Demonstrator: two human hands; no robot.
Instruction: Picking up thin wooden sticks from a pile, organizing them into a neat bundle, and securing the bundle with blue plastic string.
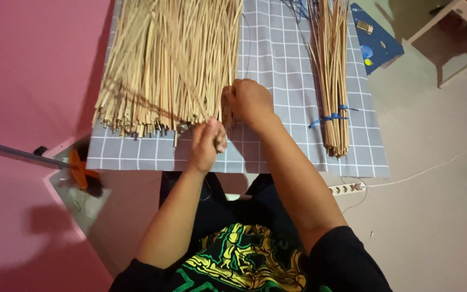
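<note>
Both hands at stick pile point(163, 59) edge — left hand point(206, 143) pinching one stick.

Both arms fwd; left hand point(207, 141) fisted, right hand point(249, 101) curled, knuckles up.

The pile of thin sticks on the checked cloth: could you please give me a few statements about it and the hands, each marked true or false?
1. The big loose pile of sticks lies on a grey checked cloth. True.
2. The left hand is pinching a stick at the near edge of the pile. True.
3. The right hand rests on the floor, away from the sticks. False: it is at the pile's near right corner, touching the stick ends.
4. The smaller bundle to the right is tied with red string. False: its tie is blue.
5. A white power strip lies on the floor beside the cloth. True.
</note>
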